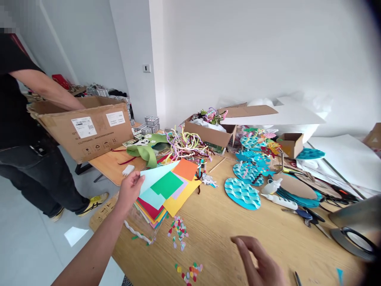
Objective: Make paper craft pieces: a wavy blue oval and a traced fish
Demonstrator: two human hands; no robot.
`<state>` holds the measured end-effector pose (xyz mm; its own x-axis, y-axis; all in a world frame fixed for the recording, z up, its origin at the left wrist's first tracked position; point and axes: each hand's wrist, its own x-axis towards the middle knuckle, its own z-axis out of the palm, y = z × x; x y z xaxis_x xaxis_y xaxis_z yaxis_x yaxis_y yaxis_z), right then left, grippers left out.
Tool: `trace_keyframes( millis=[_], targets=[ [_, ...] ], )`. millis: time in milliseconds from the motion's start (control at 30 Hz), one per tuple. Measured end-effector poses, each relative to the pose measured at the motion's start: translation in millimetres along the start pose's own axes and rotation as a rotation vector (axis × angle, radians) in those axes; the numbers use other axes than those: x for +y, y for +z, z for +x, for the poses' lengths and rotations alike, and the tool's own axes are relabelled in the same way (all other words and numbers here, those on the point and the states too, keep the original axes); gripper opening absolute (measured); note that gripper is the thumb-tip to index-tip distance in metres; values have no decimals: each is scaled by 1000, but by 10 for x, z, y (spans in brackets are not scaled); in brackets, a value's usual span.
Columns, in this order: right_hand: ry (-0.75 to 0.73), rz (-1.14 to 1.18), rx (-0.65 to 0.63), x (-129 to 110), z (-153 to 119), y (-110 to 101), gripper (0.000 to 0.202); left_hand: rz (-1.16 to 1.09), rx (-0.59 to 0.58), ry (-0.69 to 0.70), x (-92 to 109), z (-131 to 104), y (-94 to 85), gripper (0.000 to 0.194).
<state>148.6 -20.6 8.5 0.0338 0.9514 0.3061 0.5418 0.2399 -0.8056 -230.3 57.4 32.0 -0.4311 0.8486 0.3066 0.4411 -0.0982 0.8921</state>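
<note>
Left hand (130, 190) grip pinches the pale paper sheet (154, 178); right hand (262, 264) hovers spread, well apart.

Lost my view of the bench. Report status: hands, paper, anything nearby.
Left hand pinching pale sheet off coloured paper stack. Right hand open, empty, above table. Paper dots beside stack; another person holds cardboard box at left.

Cardboard box (89, 129): two white labels + printed symbols, txt too small to read.
</note>
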Motion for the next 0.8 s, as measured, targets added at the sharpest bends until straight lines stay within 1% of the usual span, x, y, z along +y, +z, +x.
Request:
trace_keyframes(
  millis=[33, 67, 133, 200, 233, 300, 333, 367, 400, 500, 567, 633, 667, 733, 800],
  targets=[
    [49, 76, -136, -146, 109, 100, 32, -29, 32, -5, 7, 10, -18, 31],
    [108, 170, -221, -280, 216, 204, 35, -53, 59, -6, 25, 5, -33, 31],
    [205, 407, -355, -509, 425, 420, 44, -87, 89, -7, 86, -61, -43, 30],
    [305, 604, -444, -679, 621, 640, 54, -94, 84, 0, 163, -202, -17, 28],
    [367, 687, -498, -742, 710, 750, 59, -73, 64, 20, 197, -295, 10, 27],
    [509, 818, -586, -824, 860, 971, 66, 21, 6, 107, 244, -503, 89, 23],
    [580, 854, -620, -848, 919, 1080, 66, 79, -70, 155, 254, -606, 134, 22],
    [638, 868, -648, -863, 966, 1187, 64, 127, -140, 212, 256, -699, 177, 22],
    [681, 859, -665, -872, 1003, 1287, 60, 157, -171, 282, 253, -778, 213, 21],
    [714, 793, -647, -879, 1069, 1515, 39, 199, -286, 479, 232, -897, 237, 20],
    [694, 775, -594, -877, 1103, 1564, 27, 222, -344, 535, 231, -871, 164, 20],
    [685, 770, -547, -870, 1150, 1509, 21, 254, -358, 519, 242, -770, 40, 29],
    [674, 774, -531, -865, 1181, 1447, 20, 274, -352, 490, 249, -693, -27, 34],
    [647, 784, -510, -855, 1253, 1271, 19, 322, -323, 410, 255, -488, -139, 38],
    [610, 794, -502, -853, 1334, 1062, 21, 376, -301, 321, 239, -221, -188, 43]
  ],
)
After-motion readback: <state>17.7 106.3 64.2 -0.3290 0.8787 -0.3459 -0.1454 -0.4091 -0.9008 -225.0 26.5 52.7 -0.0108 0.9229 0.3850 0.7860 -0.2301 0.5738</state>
